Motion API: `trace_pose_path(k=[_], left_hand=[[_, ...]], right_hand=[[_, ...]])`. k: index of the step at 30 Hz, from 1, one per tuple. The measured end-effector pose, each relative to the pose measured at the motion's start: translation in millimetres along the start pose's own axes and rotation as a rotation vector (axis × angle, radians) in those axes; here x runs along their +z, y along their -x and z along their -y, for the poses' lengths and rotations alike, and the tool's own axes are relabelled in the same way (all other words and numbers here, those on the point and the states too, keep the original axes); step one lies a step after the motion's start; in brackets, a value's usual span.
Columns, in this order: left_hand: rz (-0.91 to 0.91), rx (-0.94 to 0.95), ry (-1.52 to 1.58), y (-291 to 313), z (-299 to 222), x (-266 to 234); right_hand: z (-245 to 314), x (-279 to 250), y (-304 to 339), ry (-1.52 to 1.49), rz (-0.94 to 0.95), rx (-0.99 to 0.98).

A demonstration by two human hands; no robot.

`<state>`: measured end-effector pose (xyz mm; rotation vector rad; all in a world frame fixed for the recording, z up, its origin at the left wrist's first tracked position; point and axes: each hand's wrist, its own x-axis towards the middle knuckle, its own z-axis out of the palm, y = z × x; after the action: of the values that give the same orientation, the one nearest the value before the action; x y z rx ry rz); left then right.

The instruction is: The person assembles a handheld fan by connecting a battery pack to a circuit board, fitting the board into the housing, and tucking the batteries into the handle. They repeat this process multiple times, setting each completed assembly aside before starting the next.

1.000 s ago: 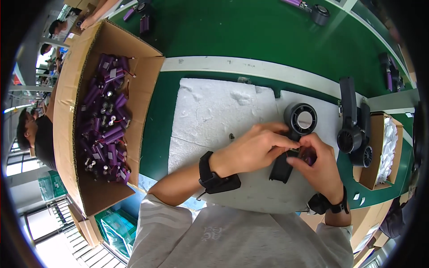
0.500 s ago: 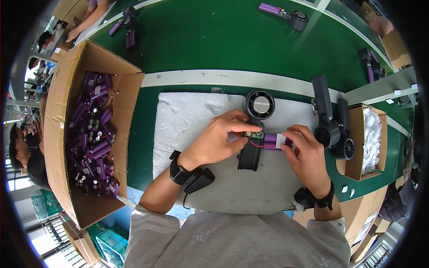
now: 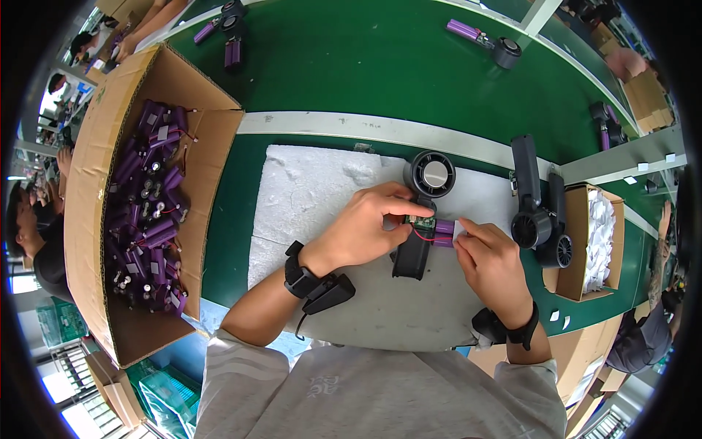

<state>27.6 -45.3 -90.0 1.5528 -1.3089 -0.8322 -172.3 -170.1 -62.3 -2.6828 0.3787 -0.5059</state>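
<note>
A dark handheld fan (image 3: 431,174) lies in front of me, its round head away from me and its handle (image 3: 411,262) toward me. A small green circuit board (image 3: 420,220) sits across the handle, with red wires running to a purple two-cell battery pack (image 3: 442,228). My left hand (image 3: 363,228) pinches the board between thumb and index finger. On the right, the thumb and fingers of my right hand (image 3: 493,257) close on the battery pack's outer end, over a white patch (image 3: 458,230). That end is hidden behind the fingers.
A white foam pad (image 3: 307,183) lies under the work. At left stands a carton (image 3: 208,194) of purple battery packs; at right, a smaller box (image 3: 575,274) holds white pieces. Two dark fans (image 3: 532,225) lie beside it. Several part-built fans (image 3: 506,53) lie beyond the pale rail (image 3: 329,123).
My right hand has shifted left and a little lower, its fingers now covering the battery pack's outer end. My left hand keeps its pinch on the board. The whole view has shifted slightly.
</note>
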Motion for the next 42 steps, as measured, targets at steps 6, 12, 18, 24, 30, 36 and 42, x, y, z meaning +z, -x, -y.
trace_pose_path(k=[6,12,18,24,30,36,42], left_hand=[[0.003,-0.001,0.006,-1,-1,0],[-0.016,0.035,0.020,1,2,2],[-0.001,0.010,0.013,-1,1,-1],[-0.055,0.077,0.027,-1,3,3],[-0.038,0.073,0.020,-2,2,1],[-0.002,0.042,0.031,-1,3,-2],[-0.063,0.069,0.072,-3,6,2]], right_hand=[[5,5,-1,0.096,-0.003,0.005],[-4,2,-3,-0.037,0.001,0.073],[-5,-3,-6,-0.062,0.025,0.045],[2,-11,-12,0.035,0.130,0.003],[9,-4,-13,0.148,0.158,0.013],[3,-4,-17,0.094,0.175,0.050],[-28,-34,-20,-0.195,0.224,0.189]])
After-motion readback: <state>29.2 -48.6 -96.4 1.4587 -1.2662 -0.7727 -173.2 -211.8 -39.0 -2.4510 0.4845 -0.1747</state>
